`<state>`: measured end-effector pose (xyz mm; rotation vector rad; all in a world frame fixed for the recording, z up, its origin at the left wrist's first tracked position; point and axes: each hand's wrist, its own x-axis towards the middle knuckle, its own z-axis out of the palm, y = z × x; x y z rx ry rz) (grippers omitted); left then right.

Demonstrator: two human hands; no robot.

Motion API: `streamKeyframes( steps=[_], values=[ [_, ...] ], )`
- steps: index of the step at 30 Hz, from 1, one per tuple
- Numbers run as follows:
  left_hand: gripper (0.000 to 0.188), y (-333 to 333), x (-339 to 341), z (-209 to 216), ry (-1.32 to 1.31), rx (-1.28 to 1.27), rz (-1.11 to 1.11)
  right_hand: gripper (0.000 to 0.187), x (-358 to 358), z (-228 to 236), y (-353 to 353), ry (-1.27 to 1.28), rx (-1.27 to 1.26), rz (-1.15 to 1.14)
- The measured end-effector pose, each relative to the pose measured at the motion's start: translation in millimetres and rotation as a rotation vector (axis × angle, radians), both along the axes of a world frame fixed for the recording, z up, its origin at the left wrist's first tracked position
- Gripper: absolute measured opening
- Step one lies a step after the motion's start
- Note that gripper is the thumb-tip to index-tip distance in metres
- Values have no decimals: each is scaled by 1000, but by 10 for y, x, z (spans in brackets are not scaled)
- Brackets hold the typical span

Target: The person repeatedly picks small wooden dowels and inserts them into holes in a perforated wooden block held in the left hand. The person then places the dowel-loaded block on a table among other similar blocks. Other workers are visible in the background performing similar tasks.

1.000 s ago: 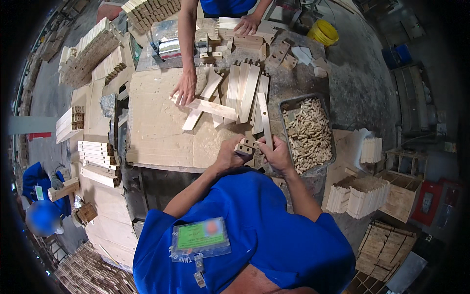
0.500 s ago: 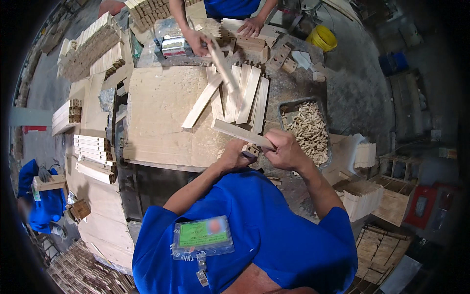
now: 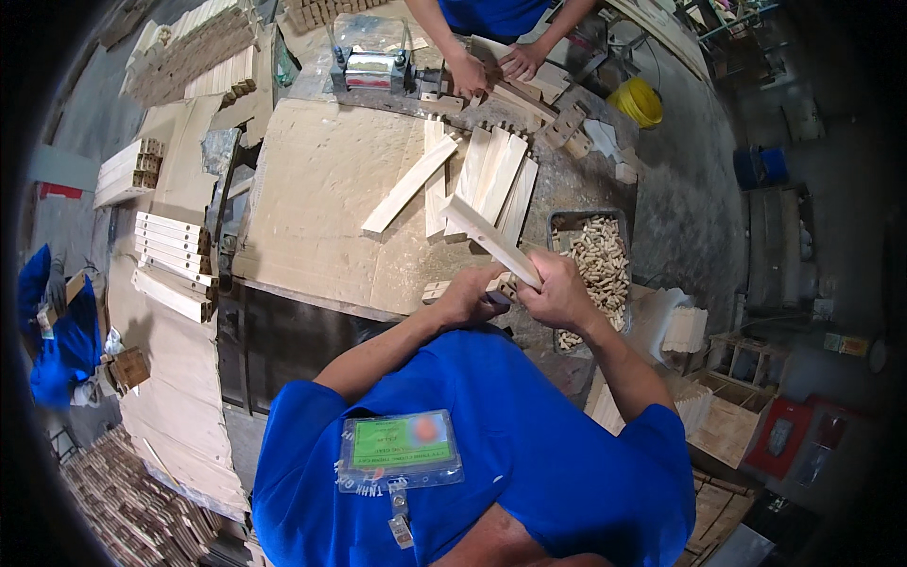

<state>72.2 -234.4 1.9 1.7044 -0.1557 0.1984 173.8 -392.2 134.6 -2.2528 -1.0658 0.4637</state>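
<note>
My right hand (image 3: 556, 286) is closed around the near end of a pale wooden slat (image 3: 493, 244), which slants up and left over the table. Beside it, my left hand (image 3: 470, 295) is curled round a small wooden block (image 3: 505, 283), mostly hidden by the fingers. Just beyond the raised slat lie several loose slats (image 3: 493, 180) with dowels in their far ends. To the right of my right hand stands a dark plastic tray (image 3: 555, 229) holding many short wooden dowels (image 3: 597, 260).
Across the table a co-worker's hands (image 3: 470, 74) handle wooden pieces near a metal roller device (image 3: 373, 71). Cardboard (image 3: 312, 198) covers the table's left part. Stacked slats (image 3: 173, 250) lie further left. A yellow bucket (image 3: 638, 102) stands at the far right.
The slat in my right hand has tilted more steeply. The co-worker's hand has drawn back from over the loose slats to the far side. The whole view has shifted slightly.
</note>
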Motion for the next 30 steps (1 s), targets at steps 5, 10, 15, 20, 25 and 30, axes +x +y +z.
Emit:
streamKeyframes(
  steps=[5, 10, 15, 20, 25, 30],
  values=[
    [42, 20, 6, 44, -46, -32, 38, 17, -217, -108, 61, 18, 19, -209],
    [41, 36, -16, -4, -34, -34, 10, 21, -199, -68, 67, 198, -60, -268],
    [41, 42, -32, -60, -47, 13, 52, 20, -246, -44, 70, 148, -3, -243],
    [42, 115, -131, -42, 25, -11, 108, 25, -356, 106, -5, 448, 259, -495],
    [38, 88, -140, -15, 61, -39, 139, 23, -394, -131, -25, 221, 365, -449],
    [38, 124, -130, -23, 72, 14, 148, 24, -390, -14, 35, 24, 216, -306]
  ],
)
